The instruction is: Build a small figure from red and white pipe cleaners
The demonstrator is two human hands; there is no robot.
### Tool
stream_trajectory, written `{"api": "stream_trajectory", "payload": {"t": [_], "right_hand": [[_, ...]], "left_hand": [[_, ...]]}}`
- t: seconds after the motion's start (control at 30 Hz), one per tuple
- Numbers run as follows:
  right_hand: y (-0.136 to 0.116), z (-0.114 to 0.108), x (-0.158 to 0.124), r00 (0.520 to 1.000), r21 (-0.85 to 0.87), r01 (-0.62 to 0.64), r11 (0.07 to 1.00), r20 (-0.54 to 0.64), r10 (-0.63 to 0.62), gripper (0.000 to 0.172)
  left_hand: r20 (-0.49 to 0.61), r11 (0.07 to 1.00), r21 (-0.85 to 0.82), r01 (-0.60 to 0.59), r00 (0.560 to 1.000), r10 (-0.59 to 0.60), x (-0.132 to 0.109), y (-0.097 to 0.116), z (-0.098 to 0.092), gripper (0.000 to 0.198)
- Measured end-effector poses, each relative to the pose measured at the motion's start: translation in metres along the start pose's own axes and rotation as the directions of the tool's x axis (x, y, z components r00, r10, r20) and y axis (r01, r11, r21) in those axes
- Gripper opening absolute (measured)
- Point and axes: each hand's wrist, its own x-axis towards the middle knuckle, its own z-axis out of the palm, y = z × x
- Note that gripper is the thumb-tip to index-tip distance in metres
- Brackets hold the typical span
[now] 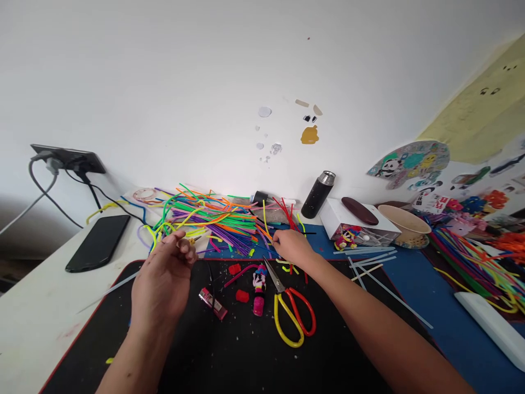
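Note:
My left hand (164,268) is raised over the left of the black mat (229,350), palm turned up and fingers curled. Between its fingertips is a small yellowish piece (191,241), too small to name. At the mat's back edge my right hand (293,246) reaches into the coloured pipe cleaners (221,219), thumb and fingers pinched together; what they grip is hidden. Scissors (283,301) with one yellow and one red handle lie slightly open between my arms. Beside them rests a small pipe-cleaner figure (259,290) with a pink base.
Red scraps (241,296) and a pink packet (212,303) lie on the mat. Left is a black phone (98,243). Behind my right arm are a black flask (319,194), a white box (334,219), a beige bowl (404,224) and pale glue sticks (404,301).

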Motion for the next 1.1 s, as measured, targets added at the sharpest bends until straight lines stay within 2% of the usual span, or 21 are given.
{"api": "stream_trajectory", "payload": {"t": [0.27,0.5,0.63,0.77,0.87,0.97,1.03,1.1], "right_hand": [[0.003,0.004,-0.002,1.0,0.011,0.004,1.0,-0.007,-0.004,0.021],[-0.004,0.007,0.004,1.0,0.03,-0.012,0.999,-0.01,0.012,0.014],[0.001,0.007,0.006,0.999,0.116,-0.027,0.993,-0.041,0.032,0.012],[0.016,0.003,0.01,0.99,0.272,-0.087,0.958,-0.08,0.112,0.01],[0.027,-0.002,0.012,0.979,0.441,-0.12,0.889,-0.094,0.179,0.013],[0.035,-0.007,0.014,0.978,0.635,-0.106,0.765,-0.072,0.195,0.016],[0.037,-0.01,0.014,0.977,0.745,-0.078,0.662,-0.073,0.198,0.019],[0.035,-0.013,0.011,0.975,0.829,-0.049,0.557,-0.081,0.206,0.023]], "left_hand": [[-0.009,0.999,-0.016,0.029,1.0,-0.029,-0.003,0.001,0.002,0.02],[0.089,0.997,0.076,0.021,0.996,-0.028,-0.011,-0.005,0.005,0.022],[0.113,0.994,0.095,0.056,0.991,-0.067,-0.015,-0.007,0.006,0.023],[0.145,0.989,0.127,0.076,0.985,-0.095,-0.02,-0.008,0.008,0.028],[0.217,0.969,0.228,0.095,0.965,-0.145,-0.024,-0.011,0.007,0.033],[0.304,0.922,0.378,0.087,0.929,-0.212,-0.028,-0.015,0.005,0.036],[0.376,0.88,0.472,0.06,0.889,-0.262,-0.031,-0.017,0.005,0.037],[0.454,0.826,0.563,0.028,0.825,-0.337,-0.035,-0.018,0.006,0.039]]}}
